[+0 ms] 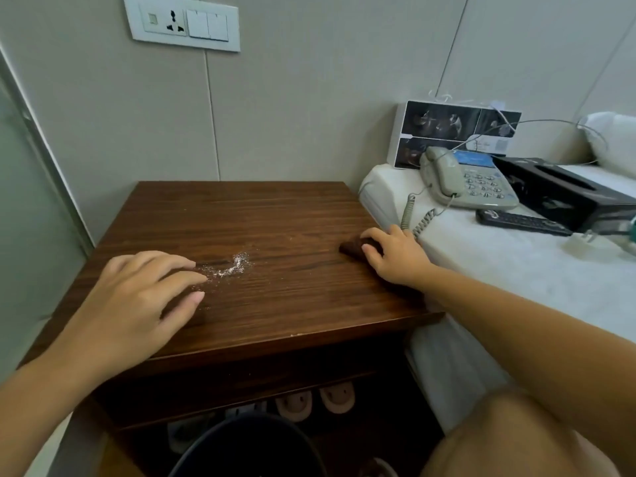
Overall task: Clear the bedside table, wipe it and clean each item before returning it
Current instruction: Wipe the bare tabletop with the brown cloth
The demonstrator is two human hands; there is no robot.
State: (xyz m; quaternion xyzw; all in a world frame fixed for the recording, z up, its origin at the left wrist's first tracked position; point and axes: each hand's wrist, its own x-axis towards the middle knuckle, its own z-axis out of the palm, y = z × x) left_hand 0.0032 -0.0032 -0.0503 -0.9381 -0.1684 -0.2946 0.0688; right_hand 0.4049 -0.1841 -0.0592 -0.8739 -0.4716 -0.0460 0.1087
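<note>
Left hand (137,297): fingers loosely bent, holding nothing, hovering beside white crumbs (230,266) on the wooden bedside table (275,208). Right hand (395,256): fingers curled over a brown cloth (352,248) at the right edge. Cloth probably soft, light; best pressed flat under the palm.

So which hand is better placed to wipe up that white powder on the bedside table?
Probably the right hand: it already grips the brown cloth on the table. The left hand is nearer the powder but holds nothing.
</note>
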